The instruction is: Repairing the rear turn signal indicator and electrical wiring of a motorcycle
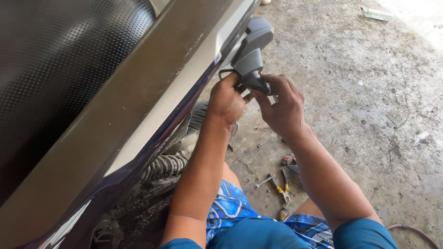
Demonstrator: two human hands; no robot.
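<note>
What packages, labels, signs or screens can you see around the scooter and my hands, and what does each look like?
No signs or screens show.
Possible package: a flat, pale green and white strip lying on the concrete floor at the top right, too small to identify.
Both hands, left hand and right hand, hold a plain grey plastic part.

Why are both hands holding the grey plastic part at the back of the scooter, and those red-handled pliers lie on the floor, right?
Nearly right. Both the left hand and the right hand do hold the grey plastic part at the scooter's back. But the head view shows the pliers on the concrete floor have yellow handles, not red.
</note>
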